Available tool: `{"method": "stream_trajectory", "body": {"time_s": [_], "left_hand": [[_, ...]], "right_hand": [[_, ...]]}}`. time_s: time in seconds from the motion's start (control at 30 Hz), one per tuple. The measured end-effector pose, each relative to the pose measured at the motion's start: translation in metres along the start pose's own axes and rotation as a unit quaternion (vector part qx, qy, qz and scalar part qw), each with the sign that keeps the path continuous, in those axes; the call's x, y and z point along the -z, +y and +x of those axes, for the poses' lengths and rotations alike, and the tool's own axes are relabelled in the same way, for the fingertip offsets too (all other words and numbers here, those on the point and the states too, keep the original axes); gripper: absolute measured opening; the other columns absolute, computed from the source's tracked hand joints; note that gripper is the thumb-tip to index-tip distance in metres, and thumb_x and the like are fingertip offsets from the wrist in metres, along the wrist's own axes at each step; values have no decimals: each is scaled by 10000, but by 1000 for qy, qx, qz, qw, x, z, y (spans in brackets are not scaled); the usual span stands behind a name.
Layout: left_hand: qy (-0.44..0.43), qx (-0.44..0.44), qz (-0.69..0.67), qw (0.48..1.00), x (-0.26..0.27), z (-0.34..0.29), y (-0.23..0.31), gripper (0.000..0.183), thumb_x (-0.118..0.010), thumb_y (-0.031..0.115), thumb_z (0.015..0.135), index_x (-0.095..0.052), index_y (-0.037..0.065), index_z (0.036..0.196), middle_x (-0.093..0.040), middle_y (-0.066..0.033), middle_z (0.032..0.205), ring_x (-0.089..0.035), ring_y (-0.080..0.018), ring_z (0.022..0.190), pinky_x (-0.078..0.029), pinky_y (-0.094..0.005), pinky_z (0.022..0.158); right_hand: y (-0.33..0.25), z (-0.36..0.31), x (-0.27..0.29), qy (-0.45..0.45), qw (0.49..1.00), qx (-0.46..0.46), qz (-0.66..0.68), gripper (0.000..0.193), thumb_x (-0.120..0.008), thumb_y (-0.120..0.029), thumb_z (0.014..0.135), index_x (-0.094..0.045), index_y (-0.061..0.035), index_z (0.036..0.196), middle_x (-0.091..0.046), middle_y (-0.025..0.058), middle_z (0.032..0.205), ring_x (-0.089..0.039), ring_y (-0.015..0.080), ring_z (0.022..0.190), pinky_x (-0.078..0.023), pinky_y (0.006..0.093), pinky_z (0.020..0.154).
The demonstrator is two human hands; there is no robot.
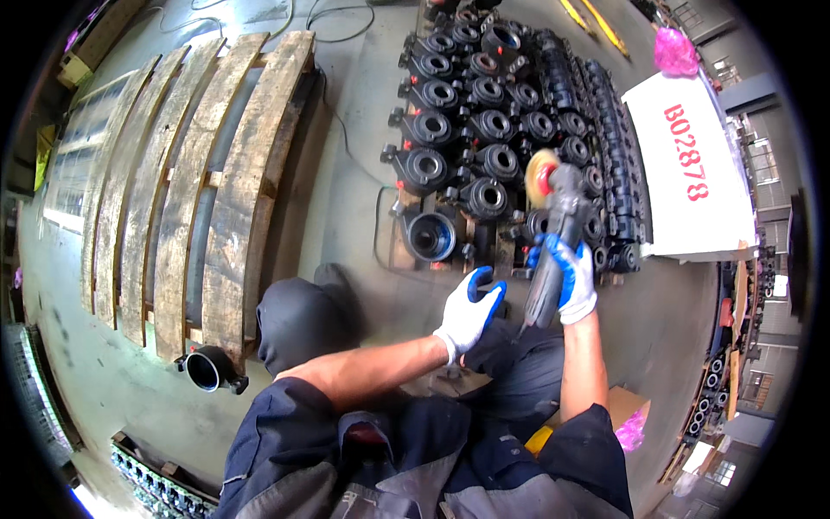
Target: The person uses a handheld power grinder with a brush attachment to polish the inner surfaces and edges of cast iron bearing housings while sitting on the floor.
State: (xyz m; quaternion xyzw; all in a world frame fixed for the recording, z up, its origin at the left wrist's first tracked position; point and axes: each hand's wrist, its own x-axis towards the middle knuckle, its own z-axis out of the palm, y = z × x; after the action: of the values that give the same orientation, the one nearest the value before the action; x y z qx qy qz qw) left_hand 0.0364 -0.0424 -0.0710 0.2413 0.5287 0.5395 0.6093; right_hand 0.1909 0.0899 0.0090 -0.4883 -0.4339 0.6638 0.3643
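Note:
An angle grinder (pixel 560 221) with a grey-black body and a tan round brush (pixel 541 176) at its head is gripped in my right hand (pixel 571 275), which wears a white and blue glove. Its head reaches over the black ring-shaped metal castings (pixel 488 197), and the brush looks blurred. Whether it touches a casting I cannot tell. My left hand (pixel 471 310), gloved alike, hangs with nothing in it, thumb and fingers apart. Closest to it is a casting with a blue-lined bore (pixel 430 237) at the near left corner of the stack.
To the left lies a wooden pallet (pixel 238 195), with a single black casting (pixel 207 370) at its near end. A white box (pixel 692 169) with red lettering stands right of the stack. A dark cable (pixel 378 216) runs along the floor. Behind me is a cardboard box (pixel 624 405).

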Motion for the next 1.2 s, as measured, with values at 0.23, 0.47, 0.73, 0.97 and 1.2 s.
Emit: {"method": "stream_trajectory", "body": {"time_s": [0.23,0.47,0.73,0.97,1.2], "left_hand": [[59,41,66,995,20,15,-7,386,-720,205,966,-614,19,1288,-703,-73,1100,-623,-132,920,-533,-292,817],[292,-63,9,954,92,112,-53,405,-713,248,963,-590,-7,1253,-653,-82,1103,-598,-174,982,-496,-324,894],[279,-44,86,955,196,209,-79,457,-660,347,996,-641,5,1297,-669,-54,1144,-584,-160,1004,-466,-321,903],[199,-2,127,972,176,240,-87,426,-600,365,1021,-764,-27,1007,-713,-64,827,-607,-160,695,-493,-322,688],[337,96,531,771,115,222,-35,724,-439,613,986,-780,-21,908,-734,-272,920,-724,-427,906,-530,-484,843]], "right_hand": [[-21,-7,21,66,996,37,51,351,-749,-242,920,-635,-6,1153,-714,108,918,-715,202,760,-611,335,693],[-33,-18,55,92,986,63,124,443,-730,-231,923,-589,13,1265,-725,144,1005,-736,231,839,-620,357,756],[-33,-30,83,125,985,71,93,621,-682,-336,962,-500,8,1446,-686,146,1135,-708,204,897,-604,340,798],[-34,-33,94,137,984,63,94,637,-670,-356,968,-494,-13,1475,-694,126,1127,-695,185,933,-581,331,853],[-34,-28,92,141,984,63,94,629,-658,-357,979,-493,-7,1475,-693,132,1136,-693,186,937,-576,333,865]]}}
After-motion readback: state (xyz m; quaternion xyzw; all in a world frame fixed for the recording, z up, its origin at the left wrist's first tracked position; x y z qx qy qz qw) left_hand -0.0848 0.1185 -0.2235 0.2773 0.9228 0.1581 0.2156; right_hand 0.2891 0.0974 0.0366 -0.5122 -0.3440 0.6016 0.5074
